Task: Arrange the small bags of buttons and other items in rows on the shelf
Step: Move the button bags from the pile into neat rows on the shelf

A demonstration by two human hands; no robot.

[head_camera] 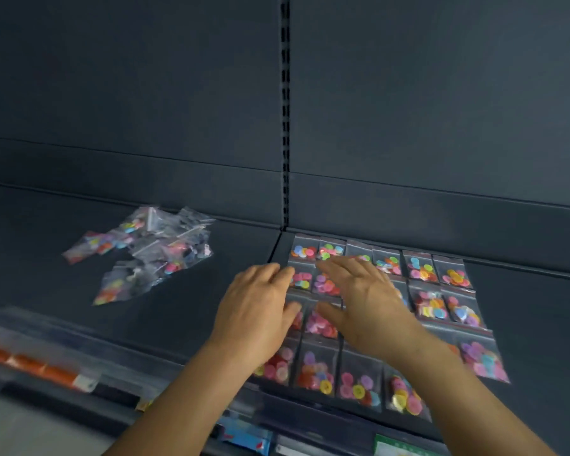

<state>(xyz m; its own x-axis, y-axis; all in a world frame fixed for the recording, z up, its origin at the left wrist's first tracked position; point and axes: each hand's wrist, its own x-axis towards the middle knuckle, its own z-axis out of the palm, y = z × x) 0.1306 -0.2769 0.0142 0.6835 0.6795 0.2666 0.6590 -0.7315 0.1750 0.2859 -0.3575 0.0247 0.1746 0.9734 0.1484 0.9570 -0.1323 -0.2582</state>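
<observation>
Small clear bags of coloured buttons lie in several neat rows on the right part of the dark shelf. A loose heap of unsorted bags lies on the shelf to the left. My left hand hovers flat with straight fingers at the left edge of the rows. My right hand is spread flat over the middle rows and hides some of the bags. Neither hand holds a bag.
The shelf's dark back panel rises behind, with a slotted upright in the middle. Along the front edge runs a clear price rail with orange items below at left and coloured labels at the bottom.
</observation>
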